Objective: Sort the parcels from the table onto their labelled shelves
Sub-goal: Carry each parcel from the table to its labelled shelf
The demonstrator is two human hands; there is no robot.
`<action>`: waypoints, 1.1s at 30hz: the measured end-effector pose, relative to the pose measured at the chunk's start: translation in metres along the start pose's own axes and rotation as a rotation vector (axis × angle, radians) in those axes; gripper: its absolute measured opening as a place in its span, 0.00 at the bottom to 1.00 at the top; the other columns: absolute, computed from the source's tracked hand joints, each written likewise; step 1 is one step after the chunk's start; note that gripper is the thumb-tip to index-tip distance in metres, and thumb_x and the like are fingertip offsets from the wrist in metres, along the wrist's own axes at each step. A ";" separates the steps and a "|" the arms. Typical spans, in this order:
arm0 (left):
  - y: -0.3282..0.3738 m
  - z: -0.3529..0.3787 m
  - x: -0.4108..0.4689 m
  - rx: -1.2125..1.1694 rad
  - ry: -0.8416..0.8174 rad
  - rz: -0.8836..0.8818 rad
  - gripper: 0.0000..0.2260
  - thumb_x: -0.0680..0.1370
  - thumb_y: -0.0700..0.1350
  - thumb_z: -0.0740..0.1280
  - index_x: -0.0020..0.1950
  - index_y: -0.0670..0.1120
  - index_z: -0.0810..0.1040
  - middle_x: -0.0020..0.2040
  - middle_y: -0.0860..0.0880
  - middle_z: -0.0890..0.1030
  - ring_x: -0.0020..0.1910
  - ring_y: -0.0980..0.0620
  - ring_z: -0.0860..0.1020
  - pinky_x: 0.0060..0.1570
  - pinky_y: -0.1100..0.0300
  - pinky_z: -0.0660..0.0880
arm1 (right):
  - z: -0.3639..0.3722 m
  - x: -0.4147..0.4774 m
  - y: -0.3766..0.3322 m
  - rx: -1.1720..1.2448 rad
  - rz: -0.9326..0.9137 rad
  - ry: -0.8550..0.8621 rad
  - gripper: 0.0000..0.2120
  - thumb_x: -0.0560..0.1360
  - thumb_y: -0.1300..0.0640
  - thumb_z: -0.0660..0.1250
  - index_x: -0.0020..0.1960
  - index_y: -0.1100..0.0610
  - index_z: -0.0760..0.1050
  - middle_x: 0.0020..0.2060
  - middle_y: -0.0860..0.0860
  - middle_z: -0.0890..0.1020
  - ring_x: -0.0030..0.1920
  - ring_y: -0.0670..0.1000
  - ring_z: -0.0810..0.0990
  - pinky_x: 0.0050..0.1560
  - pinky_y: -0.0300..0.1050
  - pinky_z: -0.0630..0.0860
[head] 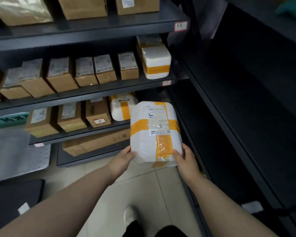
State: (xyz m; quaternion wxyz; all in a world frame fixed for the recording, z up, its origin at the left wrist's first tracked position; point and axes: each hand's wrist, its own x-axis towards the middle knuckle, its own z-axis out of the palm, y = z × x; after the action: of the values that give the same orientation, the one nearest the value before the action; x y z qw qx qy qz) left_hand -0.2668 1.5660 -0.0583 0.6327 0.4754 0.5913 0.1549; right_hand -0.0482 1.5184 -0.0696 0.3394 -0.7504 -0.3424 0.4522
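**A:** White wrap, orange tape. In the head view, where is the parcel (154, 134)?

**B:** In the air in front of the rack, above the floor. The left grip (125, 156) curls round its near left corner. The right grip (184, 158) curls round the near right corner, thumb on top.

**A:** Which shelf does it belong on?

**B:** "1-8" is handwritten on its label. The upper tag (181, 25) reads 1-6 and the lower tag (166, 82) reads 1-7. I judge the next shelf (75, 134) down is the one. It holds brown boxes (72, 117) and a second white parcel (121, 108). I cannot see its own tag.

**A:** How should it be placed?

**B:** Keep it level and steer it in to the right of that second white parcel, if there is room behind. Slide it back with the label facing out. Let go only once the shelf bears it. The wrap looks slick, so hold firmly.
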 end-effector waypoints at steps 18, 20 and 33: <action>0.014 0.027 0.217 -0.125 -0.056 -0.112 0.18 0.83 0.49 0.56 0.73 0.53 0.65 0.67 0.57 0.71 0.63 0.59 0.69 0.59 0.60 0.60 | 0.004 0.239 0.021 -0.084 0.116 -0.049 0.25 0.79 0.54 0.62 0.74 0.53 0.61 0.64 0.52 0.72 0.58 0.51 0.72 0.55 0.45 0.68; 0.014 0.030 0.239 -0.142 -0.073 -0.096 0.17 0.83 0.48 0.55 0.73 0.53 0.64 0.65 0.58 0.71 0.57 0.66 0.71 0.57 0.66 0.62 | 0.007 0.257 0.033 -0.092 0.131 -0.035 0.25 0.78 0.54 0.62 0.74 0.53 0.60 0.65 0.53 0.72 0.60 0.53 0.72 0.57 0.47 0.68; -0.012 -0.002 0.331 -0.043 -0.132 -0.123 0.17 0.82 0.53 0.56 0.71 0.58 0.63 0.63 0.63 0.69 0.64 0.60 0.66 0.61 0.60 0.60 | 0.060 0.328 0.064 0.084 0.142 0.022 0.25 0.79 0.56 0.62 0.74 0.52 0.61 0.65 0.54 0.72 0.58 0.51 0.73 0.53 0.44 0.67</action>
State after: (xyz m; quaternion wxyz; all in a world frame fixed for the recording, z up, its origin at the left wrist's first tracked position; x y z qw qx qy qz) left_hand -0.1898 1.8120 -0.2668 0.6886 0.4335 0.5732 0.0968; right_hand 0.0279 1.7652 -0.2904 0.3415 -0.7628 -0.2653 0.4807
